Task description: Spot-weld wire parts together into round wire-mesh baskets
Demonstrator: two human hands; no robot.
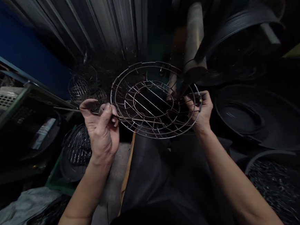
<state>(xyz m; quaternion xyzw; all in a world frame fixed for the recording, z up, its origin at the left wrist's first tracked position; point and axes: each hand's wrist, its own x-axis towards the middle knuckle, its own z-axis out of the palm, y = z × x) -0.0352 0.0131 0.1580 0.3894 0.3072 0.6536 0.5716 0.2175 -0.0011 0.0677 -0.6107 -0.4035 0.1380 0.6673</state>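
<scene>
A round wire basket (pixel 155 137), made of concentric rings joined by thin rods, is held up in front of me between both hands. My left hand (pixel 102 130) pinches its left rim with thumb and fingers; a thin rod also passes by this hand, and whether it is gripped cannot be made out. On the opposite side, my right hand (pixel 203 111) is closed around the rim, its fingers partly behind the wires. Just beyond the basket's right half, a thick metal cylinder (pixel 194 36) of a machine points down towards it, close to the wires.
Lower right stands a tub (pixel 280 185) of small metal pieces, below a large dark round basin (pixel 282 116). More wire baskets (pixel 79 88) lie at the back left. A green crate (pixel 53 175) with wire parts and a crumpled cloth (pixel 23 212) are at the lower left.
</scene>
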